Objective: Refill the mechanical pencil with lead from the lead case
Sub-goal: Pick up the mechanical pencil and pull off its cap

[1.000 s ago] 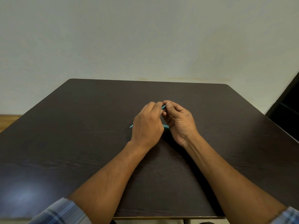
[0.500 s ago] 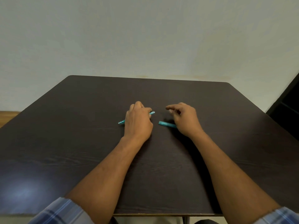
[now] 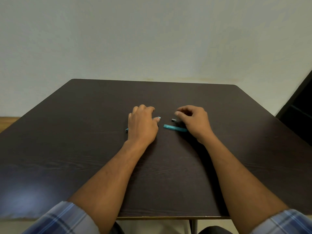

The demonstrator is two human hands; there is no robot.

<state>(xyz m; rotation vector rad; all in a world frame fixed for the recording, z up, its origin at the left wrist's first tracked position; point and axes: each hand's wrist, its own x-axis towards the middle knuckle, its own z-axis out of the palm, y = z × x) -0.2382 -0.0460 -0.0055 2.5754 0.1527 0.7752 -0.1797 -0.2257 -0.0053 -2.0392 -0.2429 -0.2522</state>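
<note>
— Where is the slim teal plastic lead case (image 3: 174, 128) found?

— Flat on the dark wood-grain worktop (image 3: 84, 132), long axis sideways, partly under the loosely curled, empty right hand (image 3: 194, 122). The teal mechanical pencil (image 3: 159, 118) is held under the closed left hand (image 3: 142, 125).

No text, labels, brand marks or nos. readable anywhere. The teal pencil (image 3: 159, 118) under my left grip (image 3: 142, 124) and the teal lead case (image 3: 174, 128) by my right grip (image 3: 194, 121) are too small and blurred to show any print. Desk (image 3: 84, 132) is plain dark wood grain, no markings.
</note>
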